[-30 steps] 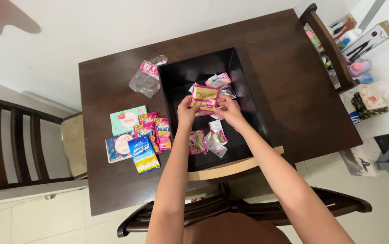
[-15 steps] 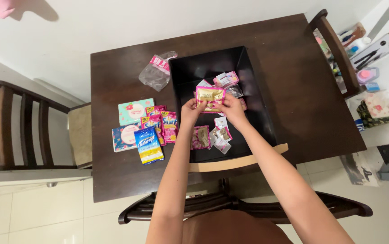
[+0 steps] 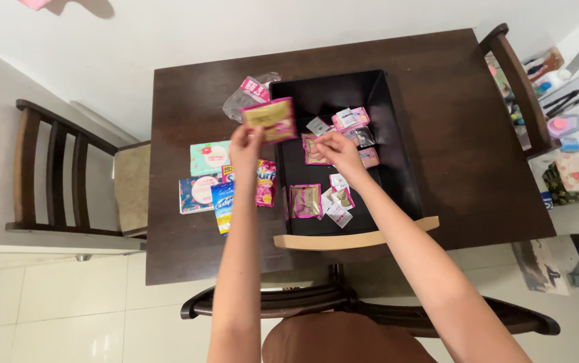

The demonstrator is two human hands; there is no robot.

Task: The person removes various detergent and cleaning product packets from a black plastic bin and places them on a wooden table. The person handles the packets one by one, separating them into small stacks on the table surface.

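dark wooden table (image 3: 451,101) on pale tiles, chairs around; left hand (image 3: 245,149) pinches a gold-pink sachet (image 3: 270,119), right hand (image 3: 334,149) grips another sachet (image 3: 312,149) inside the black drawer (image 3: 404,175).

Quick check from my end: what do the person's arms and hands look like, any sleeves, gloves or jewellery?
Both forearms are bare up to the frame's bottom edge: no sleeves show. The left hand and right hand wear no gloves, and no watch, bracelet or ring is visible. Nails are too small to judge. Slim arms, no markings seen.
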